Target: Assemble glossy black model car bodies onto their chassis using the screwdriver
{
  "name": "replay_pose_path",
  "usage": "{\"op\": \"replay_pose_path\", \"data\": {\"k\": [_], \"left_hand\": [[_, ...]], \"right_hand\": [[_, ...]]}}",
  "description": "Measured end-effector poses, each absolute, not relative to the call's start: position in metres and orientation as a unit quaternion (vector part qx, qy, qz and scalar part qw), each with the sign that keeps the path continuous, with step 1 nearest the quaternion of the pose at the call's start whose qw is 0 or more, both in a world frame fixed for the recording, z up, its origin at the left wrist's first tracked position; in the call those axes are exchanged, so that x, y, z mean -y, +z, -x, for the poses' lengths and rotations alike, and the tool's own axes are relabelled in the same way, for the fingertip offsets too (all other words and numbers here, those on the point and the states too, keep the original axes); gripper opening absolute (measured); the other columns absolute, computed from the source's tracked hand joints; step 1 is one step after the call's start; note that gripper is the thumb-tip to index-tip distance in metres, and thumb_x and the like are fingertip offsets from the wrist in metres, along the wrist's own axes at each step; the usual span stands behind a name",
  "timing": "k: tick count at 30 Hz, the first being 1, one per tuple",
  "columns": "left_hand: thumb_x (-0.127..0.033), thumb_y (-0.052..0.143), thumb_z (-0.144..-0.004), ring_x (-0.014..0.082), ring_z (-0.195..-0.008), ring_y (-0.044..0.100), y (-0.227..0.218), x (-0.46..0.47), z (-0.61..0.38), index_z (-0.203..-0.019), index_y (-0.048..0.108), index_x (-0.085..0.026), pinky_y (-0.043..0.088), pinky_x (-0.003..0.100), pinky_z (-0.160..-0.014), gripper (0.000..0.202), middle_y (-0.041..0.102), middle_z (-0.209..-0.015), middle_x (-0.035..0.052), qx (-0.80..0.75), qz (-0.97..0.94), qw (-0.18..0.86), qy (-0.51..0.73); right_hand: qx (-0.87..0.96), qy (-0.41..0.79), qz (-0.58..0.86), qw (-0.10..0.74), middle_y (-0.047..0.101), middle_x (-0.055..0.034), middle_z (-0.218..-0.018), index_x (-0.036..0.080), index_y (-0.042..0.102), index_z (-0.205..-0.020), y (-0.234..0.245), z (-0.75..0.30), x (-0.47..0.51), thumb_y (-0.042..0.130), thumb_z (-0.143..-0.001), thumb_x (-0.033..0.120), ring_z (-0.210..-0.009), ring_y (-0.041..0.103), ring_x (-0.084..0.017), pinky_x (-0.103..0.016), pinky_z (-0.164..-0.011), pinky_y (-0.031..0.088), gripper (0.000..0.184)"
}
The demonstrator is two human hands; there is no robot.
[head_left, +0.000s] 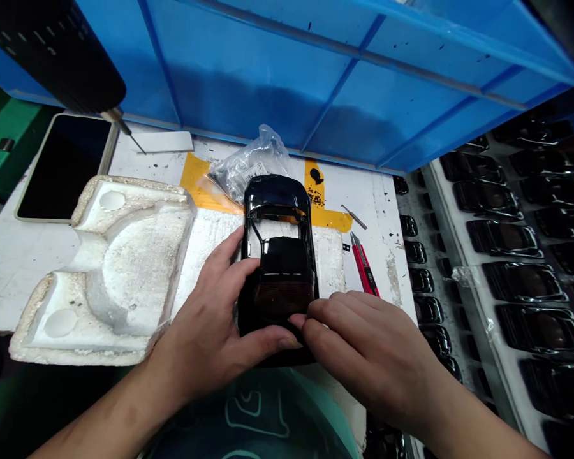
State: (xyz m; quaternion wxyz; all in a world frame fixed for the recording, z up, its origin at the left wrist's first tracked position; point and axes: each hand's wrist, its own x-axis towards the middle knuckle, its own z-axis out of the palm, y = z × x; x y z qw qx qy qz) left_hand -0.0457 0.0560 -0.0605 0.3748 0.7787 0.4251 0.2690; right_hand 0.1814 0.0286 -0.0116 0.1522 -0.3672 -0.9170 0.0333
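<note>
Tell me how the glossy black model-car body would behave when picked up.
The glossy black model-car body would probably stay stiff: its outline looks crisp. Its shiny finish may make it slippery. It could be light for its size, as it seems hollow where one sees through.

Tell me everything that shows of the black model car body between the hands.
The black model car body is a glossy, hard-looking shell, roof up, lengthwise away from the person. Beyond the roof, an opening shows white through it; the panel nearer the person looks dark reddish-brown. The near end is lost in shadow. It is over a white foam-like slab. The left hand holds its left side; the right hand is at its near right corner.
</note>
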Motion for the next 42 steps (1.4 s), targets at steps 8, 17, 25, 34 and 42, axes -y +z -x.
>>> {"op": "replay_pose_path", "data": {"k": [8,17,25,34,42], "left_hand": [[-0.061,0.07,-0.086,0.0345,-0.157,0.02,-0.06,-0.056,0.046,-0.145,0.042,-0.016,0.026,0.05,-0.127,0.079,0.018,-0.168,0.0223,-0.432,-0.774,0.38,0.265],[-0.063,0.071,-0.084,0.0374,-0.156,0.02,-0.061,-0.056,0.045,-0.141,0.044,-0.017,0.028,0.054,-0.125,0.079,0.019,-0.166,0.0242,-0.429,-0.775,0.377,0.273],[-0.062,0.068,-0.087,0.0357,-0.156,0.021,-0.063,-0.055,0.046,-0.142,0.042,-0.018,0.028,0.055,-0.125,0.075,0.02,-0.166,0.0236,-0.422,-0.778,0.369,0.283],[-0.063,0.058,-0.093,0.0312,-0.157,0.02,-0.06,-0.054,0.047,-0.144,0.042,-0.019,0.029,0.049,-0.126,0.069,0.02,-0.167,0.0204,-0.422,-0.782,0.363,0.281],[-0.031,0.056,-0.099,0.0236,-0.157,0.023,-0.059,-0.052,0.042,-0.135,0.048,-0.017,0.027,0.042,-0.128,0.04,0.025,-0.167,0.017,-0.456,-0.779,0.336,0.27]], "right_hand": [[0.931,0.032,0.326,0.161,0.063,-0.0073,-0.076,0.013,0.06,-0.092,0.001,-0.18,-0.024,0.051,-0.093,0.01,-0.065,0.046,-0.018,-0.035,-0.059,0.031,0.01],[0.916,0.017,0.357,0.184,0.066,-0.006,-0.08,0.013,0.061,-0.096,0.014,-0.183,-0.023,0.046,-0.098,0.008,-0.071,0.055,-0.017,-0.035,-0.062,0.039,0.016],[0.903,0.005,0.39,0.182,0.065,-0.0044,-0.076,0.016,0.067,-0.094,0.025,-0.185,-0.027,0.043,-0.097,0.009,-0.068,0.057,-0.017,-0.036,-0.062,0.043,0.025],[0.892,0.083,0.42,0.146,0.054,-0.0008,-0.064,0.019,0.065,-0.074,0.028,-0.182,-0.035,0.043,-0.099,0.011,-0.059,0.047,-0.013,-0.032,-0.054,0.034,0.034],[0.873,0.09,0.453,0.16,0.065,-0.0078,-0.093,0.014,0.064,-0.091,-0.011,-0.196,-0.046,0.066,-0.095,0.033,-0.083,0.059,-0.019,-0.032,-0.07,0.047,0.02]]}}
